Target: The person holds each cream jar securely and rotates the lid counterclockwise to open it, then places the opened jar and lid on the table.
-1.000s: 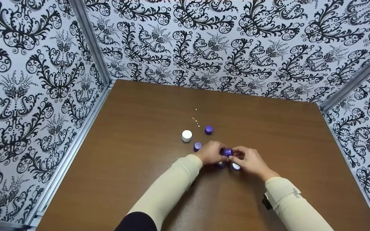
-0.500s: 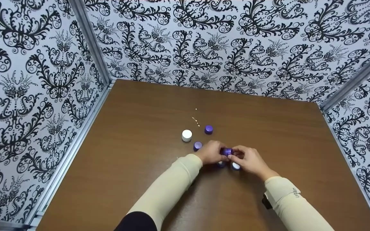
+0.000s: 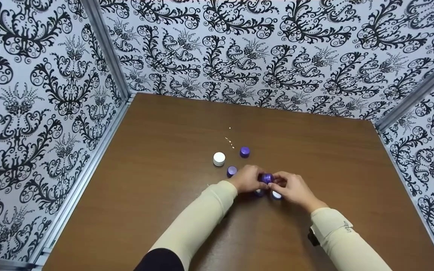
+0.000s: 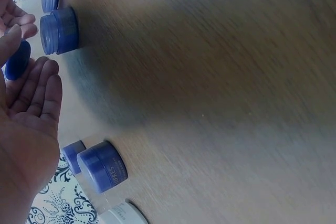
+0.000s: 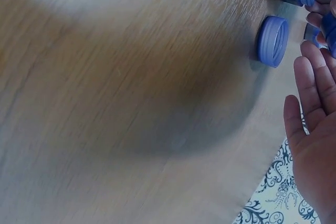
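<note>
A small purple jar [image 3: 266, 178] is held just above the table between both hands. My left hand [image 3: 248, 178] grips it from the left. From the right, the thumb and fingers of my right hand [image 3: 293, 189] pinch it. In the left wrist view its round purple end [image 4: 18, 60] shows between the fingers. Below the hands stands an open purple jar [image 4: 60, 31] with a bare threaded neck. Beside that jar, a purple lid [image 5: 273, 41] lies with its hollow side up. Which part of the held jar each hand grips is partly hidden by fingers.
Left of the hands stand a purple jar [image 3: 232, 171], a smaller-looking purple jar [image 3: 244, 152] farther back and a white jar [image 3: 219, 159]. The brown table [image 3: 164, 150] ends at a patterned wall [image 3: 239, 56] behind and at the sides.
</note>
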`<move>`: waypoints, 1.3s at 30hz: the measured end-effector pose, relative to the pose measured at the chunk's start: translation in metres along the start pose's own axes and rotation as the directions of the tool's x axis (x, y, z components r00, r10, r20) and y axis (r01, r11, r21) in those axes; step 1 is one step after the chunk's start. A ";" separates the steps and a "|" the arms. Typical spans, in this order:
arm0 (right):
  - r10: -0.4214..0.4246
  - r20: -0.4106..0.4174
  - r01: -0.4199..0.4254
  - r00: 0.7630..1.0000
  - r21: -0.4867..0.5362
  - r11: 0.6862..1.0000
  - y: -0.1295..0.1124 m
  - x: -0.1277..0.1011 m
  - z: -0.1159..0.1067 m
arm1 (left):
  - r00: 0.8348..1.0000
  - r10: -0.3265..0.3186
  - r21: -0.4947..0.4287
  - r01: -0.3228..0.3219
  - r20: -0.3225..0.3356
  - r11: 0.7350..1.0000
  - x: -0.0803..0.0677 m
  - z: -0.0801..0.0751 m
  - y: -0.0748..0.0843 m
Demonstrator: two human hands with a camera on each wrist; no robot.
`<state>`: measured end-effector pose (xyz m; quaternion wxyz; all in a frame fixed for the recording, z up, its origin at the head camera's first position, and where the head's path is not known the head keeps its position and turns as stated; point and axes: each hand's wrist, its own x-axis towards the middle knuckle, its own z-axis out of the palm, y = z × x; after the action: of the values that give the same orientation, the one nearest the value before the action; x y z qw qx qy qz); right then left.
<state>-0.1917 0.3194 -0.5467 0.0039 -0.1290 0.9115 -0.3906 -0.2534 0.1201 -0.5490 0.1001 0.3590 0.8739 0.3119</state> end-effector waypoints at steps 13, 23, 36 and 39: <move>0.034 0.003 -0.034 0.999 0.008 0.999 -0.005 -0.001 0.000 | 1.000 0.001 -0.020 -0.001 -0.004 1.000 0.000 0.003 -0.002; 0.034 -0.016 -0.034 0.999 0.018 0.999 -0.006 -0.001 0.000 | 1.000 0.013 -0.032 -0.013 -0.003 0.999 0.000 0.003 -0.003; 0.019 -0.016 -0.018 1.000 0.018 1.000 -0.005 -0.001 0.001 | 1.000 0.018 -0.023 -0.018 0.002 1.000 0.000 0.004 -0.004; 0.016 -0.014 -0.016 1.000 0.024 1.000 -0.005 -0.001 0.001 | 1.000 0.017 -0.009 -0.017 0.007 1.000 0.001 0.004 -0.004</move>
<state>-0.1892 0.3155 -0.5440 0.0021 -0.1190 0.9077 -0.4023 -0.2548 0.1199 -0.5544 0.1023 0.3671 0.8690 0.3155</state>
